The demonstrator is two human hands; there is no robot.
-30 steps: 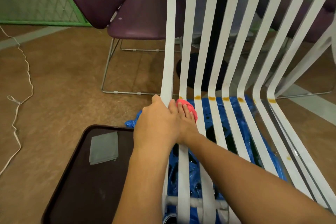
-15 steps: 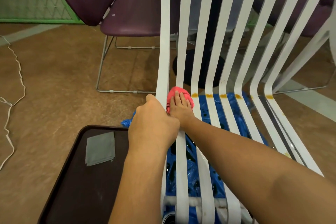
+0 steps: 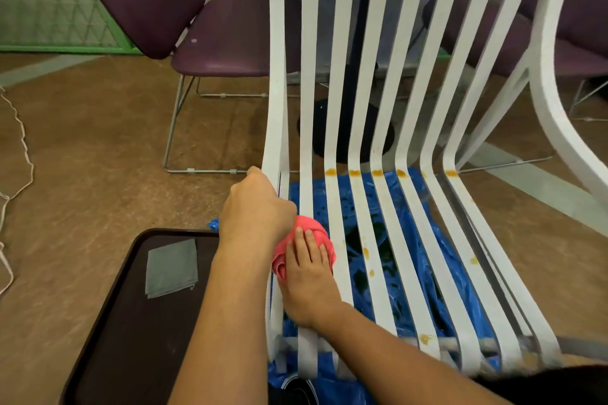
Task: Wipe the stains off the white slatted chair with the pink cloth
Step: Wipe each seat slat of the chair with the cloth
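Right hand (image 3: 307,276), fingers (image 3: 309,242) flat, presses pink cloth (image 3: 309,227) on the chair (image 3: 276,43); stains (image 3: 354,172) lie ahead and rightward; left hand (image 3: 256,210) apparently grips its edge.

Hidden parts
Fingers of the left hand (image 3: 256,210) vanish behind the white slatted chair (image 3: 276,43)'s outer slat; the right hand (image 3: 309,276) covers much of the pink cloth (image 3: 312,223).

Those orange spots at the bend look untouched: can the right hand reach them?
Probably yes: the right hand presses the pink cloth on the chair seat, and the slats up to the orange stains lie bare.
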